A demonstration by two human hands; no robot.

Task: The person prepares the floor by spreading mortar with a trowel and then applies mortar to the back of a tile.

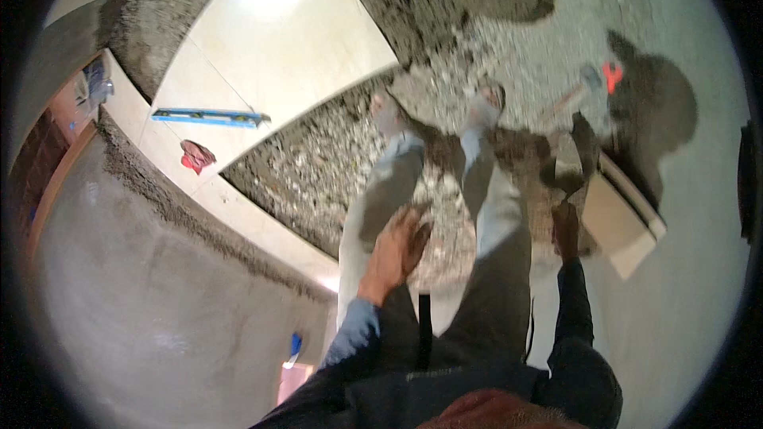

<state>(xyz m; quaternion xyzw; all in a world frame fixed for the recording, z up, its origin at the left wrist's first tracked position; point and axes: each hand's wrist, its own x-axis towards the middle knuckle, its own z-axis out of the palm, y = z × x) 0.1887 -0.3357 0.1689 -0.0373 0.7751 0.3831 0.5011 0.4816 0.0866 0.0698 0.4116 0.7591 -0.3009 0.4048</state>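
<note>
While right hand [565, 232] grips trowel [567, 165], left [393, 248] apart

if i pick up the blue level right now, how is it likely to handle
The blue level looks long and straight, so probably stiff. On the pale tiles, its straight edges suggest it would slide rather than roll. Its slim body may be light for its length.
</note>
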